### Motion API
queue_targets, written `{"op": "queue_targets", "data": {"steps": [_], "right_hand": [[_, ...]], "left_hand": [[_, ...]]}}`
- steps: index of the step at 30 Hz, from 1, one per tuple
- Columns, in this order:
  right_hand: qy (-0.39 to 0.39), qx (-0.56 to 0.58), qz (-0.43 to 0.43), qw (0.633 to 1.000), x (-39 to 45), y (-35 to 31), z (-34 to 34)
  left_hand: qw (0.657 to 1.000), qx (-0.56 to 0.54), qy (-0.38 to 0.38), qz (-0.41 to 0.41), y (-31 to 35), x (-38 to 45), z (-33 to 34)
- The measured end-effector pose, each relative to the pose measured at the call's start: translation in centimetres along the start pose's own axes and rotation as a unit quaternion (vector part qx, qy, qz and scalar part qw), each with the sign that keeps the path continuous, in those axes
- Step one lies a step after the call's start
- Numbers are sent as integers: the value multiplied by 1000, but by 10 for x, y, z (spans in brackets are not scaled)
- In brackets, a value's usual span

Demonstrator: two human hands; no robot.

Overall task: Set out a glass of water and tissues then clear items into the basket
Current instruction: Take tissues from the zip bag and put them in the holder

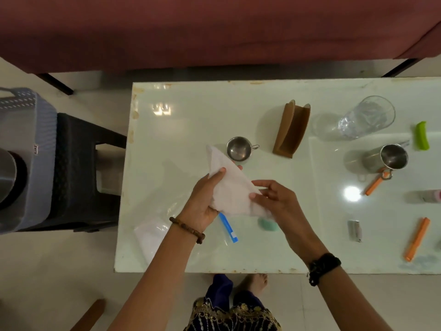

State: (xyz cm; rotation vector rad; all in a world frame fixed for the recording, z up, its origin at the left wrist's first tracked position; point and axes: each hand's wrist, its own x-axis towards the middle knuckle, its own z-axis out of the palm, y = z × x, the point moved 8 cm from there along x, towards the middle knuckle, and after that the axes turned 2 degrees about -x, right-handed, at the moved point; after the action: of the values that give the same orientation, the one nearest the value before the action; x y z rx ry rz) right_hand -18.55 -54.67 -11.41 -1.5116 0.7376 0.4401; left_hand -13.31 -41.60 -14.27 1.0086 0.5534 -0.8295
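While the left hand (202, 199) is gripping the folded tissue (231, 187) and the right hand's (274, 197) fingers are pinching its corner, just nearer than the brown holder (292, 130), creases should be kept flat so it slides between the holder's walls.

Both hands hold a folded white tissue (229, 187) above the surface (191, 111). The left hand (202, 199) grips its lower end; the right hand (274, 199) pinches its edge.
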Motion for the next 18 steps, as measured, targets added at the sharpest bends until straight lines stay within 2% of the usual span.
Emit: {"op": "queue_targets", "data": {"steps": [3, 6, 9, 11, 14, 18], "right_hand": [[13, 38, -7, 999, -3, 1, 0], [33, 94, -1, 995, -6, 9, 1], [77, 170, -28, 982, -7, 12, -5], [117, 198, -45, 972, -7, 15, -12], [158, 225, -61, 959, -4, 21, -27], [170, 273, -41, 946, 11, 27, -46]], "left_hand": [[977, 152, 119, 85, 26, 2, -10], [931, 282, 145, 182, 56, 3, -3], [874, 406, 101, 246, 74, 10, 24], [846, 462, 57, 260, 78, 18, 44], [806, 546, 3, 228, 80, 37, 79], [719, 677, -85, 132, 72, 72, 130]]}}
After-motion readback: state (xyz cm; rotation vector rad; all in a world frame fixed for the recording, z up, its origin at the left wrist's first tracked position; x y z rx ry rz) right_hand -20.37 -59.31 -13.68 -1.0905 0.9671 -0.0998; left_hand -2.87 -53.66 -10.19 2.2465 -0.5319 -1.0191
